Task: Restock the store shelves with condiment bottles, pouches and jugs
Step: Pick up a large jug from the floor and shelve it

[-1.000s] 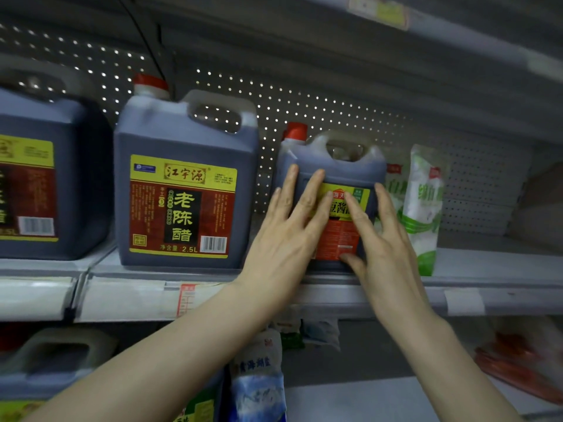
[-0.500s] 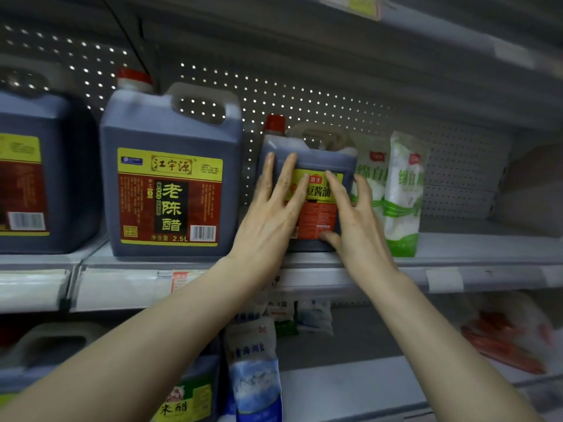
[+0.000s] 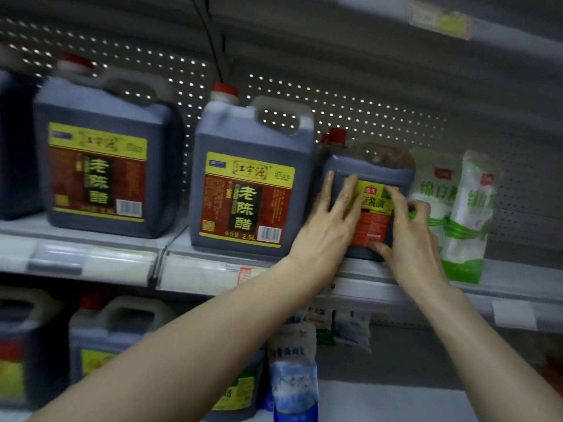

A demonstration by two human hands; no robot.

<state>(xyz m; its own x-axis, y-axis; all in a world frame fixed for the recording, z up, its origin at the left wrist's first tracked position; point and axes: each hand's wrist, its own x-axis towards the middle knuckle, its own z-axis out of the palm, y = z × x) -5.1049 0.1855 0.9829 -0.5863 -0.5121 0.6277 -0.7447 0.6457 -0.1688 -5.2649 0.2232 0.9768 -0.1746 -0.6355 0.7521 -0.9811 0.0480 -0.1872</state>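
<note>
— Two hands on one thing: where is your small soy sauce jug sitting?

— On the middle shelf, upright, near the front edge. It stands just beside the large vinegar jug on its left, and the white and green pouches are close on its right.

— How are your arms placed?

— Both reach up and forward from below, forearms bare. Your left hand lies flat against the jug's front, fingers spread and pointing up over the left part of the label. Your right hand is on the right part of the label, fingers bent, thumb low near the jug's bottom edge.

— And the grip?

— Your left grip is released, palm and fingers only pressing on the face. Your right grip is half curled against the jug's front right corner; you cannot tell whether it truly clasps the jug or just pushes it.

— Anything farther out?

— A second large vinegar jug stands further left, and a blue and white pouch shows on the shelf below.
</note>
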